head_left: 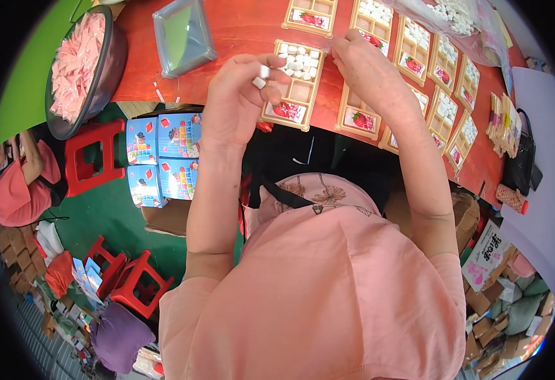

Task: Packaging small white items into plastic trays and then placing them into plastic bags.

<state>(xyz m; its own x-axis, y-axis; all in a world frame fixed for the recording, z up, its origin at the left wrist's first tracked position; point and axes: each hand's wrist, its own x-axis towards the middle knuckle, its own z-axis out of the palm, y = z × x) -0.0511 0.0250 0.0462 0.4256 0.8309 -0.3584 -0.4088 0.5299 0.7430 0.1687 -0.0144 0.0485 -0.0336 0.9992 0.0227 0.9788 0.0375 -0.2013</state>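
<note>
My left hand (234, 95), palm turned up, has its fingers curled round two small white marshmallow-like pieces (262, 76). Beside it lies a beige compartment tray (316, 82); white pieces fill its far part and a red-and-white strawberry sachet (288, 111) sits in the near end. My fingertips overlap that tray's left side. To the right, my right hand (367, 63) reaches over the gap towards another beige tray (348, 109), which also has a strawberry sachet (362, 120). Its fingers are pinched together; whatever lies between the tips is hidden.
More filled trays (415, 47) stand in rows along the right of the red table (246, 25). A clear bag of white pieces (458, 16) is at the far right. Left are a grey plastic bin (184, 38) and a dark basin (108, 69) of pink sachets. Red stools (94, 158) and blue boxes (163, 158) stand below.
</note>
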